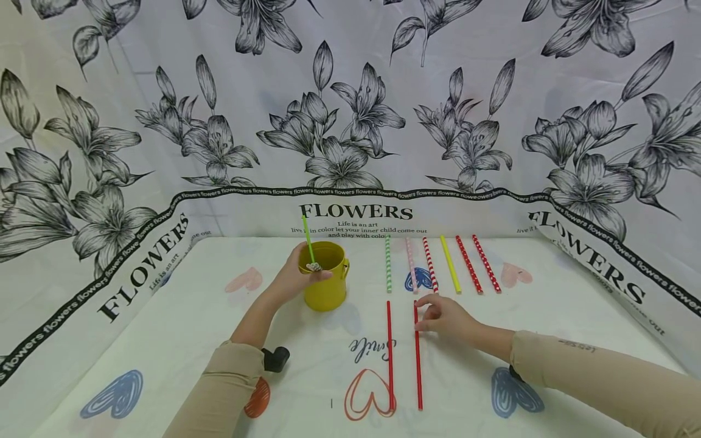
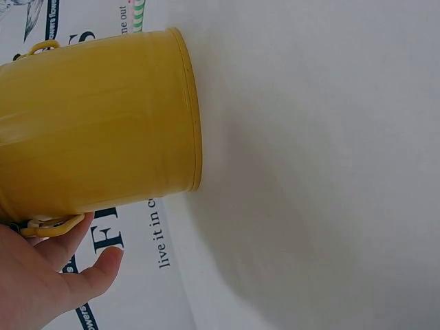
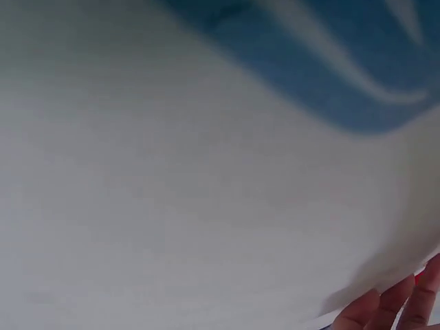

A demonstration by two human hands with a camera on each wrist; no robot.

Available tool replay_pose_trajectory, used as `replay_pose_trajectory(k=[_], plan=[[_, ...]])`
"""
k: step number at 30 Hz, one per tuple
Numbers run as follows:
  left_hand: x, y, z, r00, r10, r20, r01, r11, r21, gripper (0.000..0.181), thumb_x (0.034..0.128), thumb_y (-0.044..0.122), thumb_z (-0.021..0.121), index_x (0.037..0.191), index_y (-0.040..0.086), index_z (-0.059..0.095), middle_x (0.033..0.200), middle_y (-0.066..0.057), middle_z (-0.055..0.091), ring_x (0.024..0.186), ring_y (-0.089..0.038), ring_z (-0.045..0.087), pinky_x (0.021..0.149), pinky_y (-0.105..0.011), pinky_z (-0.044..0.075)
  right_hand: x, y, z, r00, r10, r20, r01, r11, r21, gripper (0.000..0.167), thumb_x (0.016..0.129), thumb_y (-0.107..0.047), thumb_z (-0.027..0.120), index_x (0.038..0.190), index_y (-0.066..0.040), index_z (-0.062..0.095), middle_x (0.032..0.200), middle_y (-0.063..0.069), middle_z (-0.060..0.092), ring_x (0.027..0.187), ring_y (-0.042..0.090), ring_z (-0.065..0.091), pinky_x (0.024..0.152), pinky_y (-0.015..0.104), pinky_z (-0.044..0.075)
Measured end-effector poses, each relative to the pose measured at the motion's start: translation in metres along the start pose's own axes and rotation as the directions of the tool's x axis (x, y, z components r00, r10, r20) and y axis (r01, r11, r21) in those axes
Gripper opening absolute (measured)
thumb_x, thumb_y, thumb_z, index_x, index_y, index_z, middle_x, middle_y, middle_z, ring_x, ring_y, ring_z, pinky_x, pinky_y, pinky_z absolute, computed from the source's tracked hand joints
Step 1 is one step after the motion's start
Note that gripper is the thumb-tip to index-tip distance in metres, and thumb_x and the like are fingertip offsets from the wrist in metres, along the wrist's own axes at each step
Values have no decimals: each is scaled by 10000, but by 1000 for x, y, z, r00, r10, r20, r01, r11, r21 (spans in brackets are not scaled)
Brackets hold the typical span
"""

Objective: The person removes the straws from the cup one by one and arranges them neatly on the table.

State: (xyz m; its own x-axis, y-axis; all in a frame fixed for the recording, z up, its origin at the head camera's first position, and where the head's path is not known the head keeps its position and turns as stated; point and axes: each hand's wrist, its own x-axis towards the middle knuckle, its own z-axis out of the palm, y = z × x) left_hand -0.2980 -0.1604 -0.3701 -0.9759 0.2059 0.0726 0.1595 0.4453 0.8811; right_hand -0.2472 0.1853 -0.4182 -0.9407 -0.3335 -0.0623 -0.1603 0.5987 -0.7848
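Note:
A yellow bucket (image 1: 325, 295) stands left of centre, a bright green straw (image 1: 308, 234) rising at its opening. My left hand (image 1: 290, 277) holds the bucket's left side, thumb across the front near the rim. In the left wrist view the hand (image 2: 55, 275) is beside the bucket (image 2: 103, 130), by one handle lug. Two plain red straws lie side by side on the cloth; my right hand (image 1: 446, 319) pinches the right one (image 1: 418, 371) near its far end, and the left one (image 1: 390, 353) lies apart. Only fingertips of the right hand (image 3: 395, 306) show in the right wrist view.
Behind the red straws lies a row: a green-striped straw (image 1: 389, 264), a pink one (image 1: 411, 264), a red-striped one (image 1: 430, 264), a yellow one (image 1: 451, 264) and two red dotted ones (image 1: 469, 264). A printed white cloth (image 1: 328, 365) covers the table, with a flowered curtain behind.

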Motion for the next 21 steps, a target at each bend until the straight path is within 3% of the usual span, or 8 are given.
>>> replay_pose_trajectory(k=[4,8,11,15,21], plan=[[0,0,0,1000,-4,-1,4,1000,3,948,833,376,770,1516,123,163,1490,-138,324,1385,-341,290,1132,-567,213,-4,-3,3,999,30,27,-26,989,-148,626,799,-246,805,1335,-46,551,764,-2,537,738,154,486,619,249,412],[0,0,0,1000,-10,-2,10,1000,9,954,832,380,770,1518,122,159,1494,-139,319,1386,-343,289,1132,-568,212,-8,-6,7,994,71,87,-41,949,-312,864,762,-376,817,1461,-53,424,750,20,465,733,149,441,594,256,346],[-1,1,0,1000,-12,-4,12,1000,12,950,831,381,769,1515,121,164,1490,-140,324,1380,-341,297,1133,-564,216,-11,-9,9,990,97,105,-48,917,-397,943,727,-440,825,1477,-60,399,785,28,462,773,160,434,626,290,350],[0,1,0,1000,-14,-2,14,1000,16,955,831,384,768,1517,120,159,1494,-142,320,1380,-344,298,1132,-567,215,-12,-9,10,986,123,108,-62,891,-450,959,707,-473,826,1476,-82,406,859,16,470,866,173,439,687,336,393],[-1,1,0,1000,-6,1,6,1000,12,967,828,393,769,1519,118,151,1498,-143,314,1386,-343,289,1134,-567,209,-10,-7,7,987,92,129,-32,913,-406,937,721,-424,833,1465,-44,408,792,27,456,779,158,439,642,297,362]])
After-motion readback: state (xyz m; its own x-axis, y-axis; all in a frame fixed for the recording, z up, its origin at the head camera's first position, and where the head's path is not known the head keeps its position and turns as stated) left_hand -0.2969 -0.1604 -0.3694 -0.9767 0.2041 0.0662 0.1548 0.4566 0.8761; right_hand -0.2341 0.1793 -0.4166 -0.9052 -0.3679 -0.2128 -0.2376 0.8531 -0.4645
